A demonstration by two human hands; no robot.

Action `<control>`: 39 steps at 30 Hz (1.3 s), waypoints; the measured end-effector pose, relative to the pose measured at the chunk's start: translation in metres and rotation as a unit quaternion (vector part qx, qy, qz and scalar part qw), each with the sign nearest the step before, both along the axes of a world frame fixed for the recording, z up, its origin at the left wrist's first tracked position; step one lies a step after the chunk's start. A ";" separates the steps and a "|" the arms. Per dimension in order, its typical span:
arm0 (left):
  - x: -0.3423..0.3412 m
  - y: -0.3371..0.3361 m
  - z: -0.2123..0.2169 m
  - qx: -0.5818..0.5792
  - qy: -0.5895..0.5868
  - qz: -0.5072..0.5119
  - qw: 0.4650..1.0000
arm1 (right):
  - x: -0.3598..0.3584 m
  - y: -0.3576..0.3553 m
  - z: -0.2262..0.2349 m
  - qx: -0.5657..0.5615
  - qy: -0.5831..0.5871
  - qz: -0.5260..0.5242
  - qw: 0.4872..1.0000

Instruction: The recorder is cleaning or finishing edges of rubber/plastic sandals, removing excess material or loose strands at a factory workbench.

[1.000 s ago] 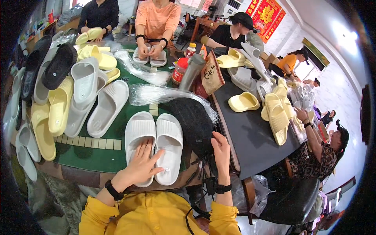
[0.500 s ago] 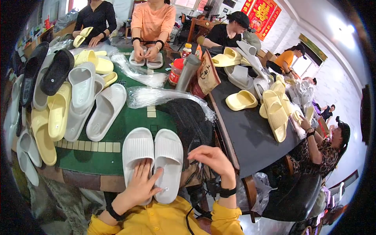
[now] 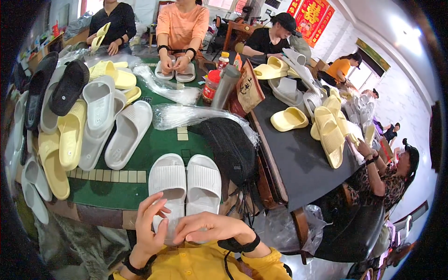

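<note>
Both hands pinch a clear plastic bag at the near edge of the tabletop.

The left hand (image 3: 150, 224) has its fingers (image 3: 156, 205) curled on the clear plastic bag (image 3: 173, 229); the right hand (image 3: 212, 228) has its fingers closed on the bag's top edge. The bag is nearly see-through, its outline hard to trace. It covers the heel ends of the white slippers (image 3: 185, 184), which lie side by side just beyond the fingers on the green tabletop (image 3: 154, 144). A black bag (image 3: 228, 144) lies right of them.
</note>
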State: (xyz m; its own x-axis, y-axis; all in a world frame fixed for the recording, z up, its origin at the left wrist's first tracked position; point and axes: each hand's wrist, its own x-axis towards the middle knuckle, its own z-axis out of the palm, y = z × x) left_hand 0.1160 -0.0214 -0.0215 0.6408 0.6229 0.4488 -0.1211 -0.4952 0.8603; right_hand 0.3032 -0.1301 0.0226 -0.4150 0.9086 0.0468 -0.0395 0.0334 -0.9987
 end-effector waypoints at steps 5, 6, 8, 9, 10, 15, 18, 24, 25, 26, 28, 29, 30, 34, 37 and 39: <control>0.003 -0.003 0.011 0.036 -0.012 -0.053 0.998 | -0.004 0.001 -0.006 0.024 -0.020 0.007 0.999; 0.003 -0.001 0.012 0.066 0.031 -0.101 0.992 | -0.001 -0.001 -0.004 0.011 -0.033 -0.009 0.999; 0.003 -0.009 0.008 -0.031 0.035 -0.048 0.998 | 0.002 -0.002 -0.002 -0.002 -0.043 -0.015 0.999; 0.001 -0.005 0.000 -0.046 0.079 -0.051 0.995 | 0.004 -0.003 0.000 0.009 -0.031 -0.059 0.998; -0.001 -0.003 -0.004 -0.062 0.122 -0.057 0.989 | 0.006 -0.006 0.002 0.019 -0.019 -0.107 0.994; -0.008 -0.016 0.005 0.115 -0.015 -0.127 0.985 | 0.019 -0.011 0.006 0.035 -0.112 -0.250 0.961; -0.006 -0.025 0.018 0.241 -0.040 0.037 0.969 | 0.027 -0.016 0.005 0.058 -0.190 -0.230 0.953; 0.000 -0.015 0.016 0.050 0.074 0.026 0.996 | 0.030 -0.021 0.028 0.068 -0.230 -0.132 0.962; -0.003 -0.015 0.006 0.071 0.076 0.007 0.995 | 0.033 -0.025 0.032 0.079 -0.212 -0.138 0.964; -0.006 -0.014 0.001 0.091 0.078 -0.010 0.993 | 0.036 -0.026 0.034 0.089 -0.193 -0.142 0.967; -0.007 -0.015 0.004 0.090 0.071 -0.002 0.993 | 0.043 -0.029 0.038 0.068 -0.179 -0.146 0.971; -0.008 -0.015 0.003 0.069 0.082 -0.019 0.994 | 0.045 -0.031 0.038 0.057 -0.188 -0.157 0.968; -0.010 -0.015 0.002 0.047 0.092 -0.036 0.994 | 0.047 -0.033 0.039 0.046 -0.198 -0.169 0.964; -0.019 -0.009 -0.005 0.070 0.114 -0.012 0.991 | 0.059 -0.040 0.037 -0.007 -0.208 -0.185 0.960; -0.023 -0.002 -0.014 0.141 0.100 0.044 0.984 | 0.071 -0.045 0.033 0.060 -0.215 -0.204 0.953; -0.029 0.003 -0.016 0.145 0.109 0.066 0.981 | 0.081 -0.049 0.029 0.060 -0.192 -0.204 0.958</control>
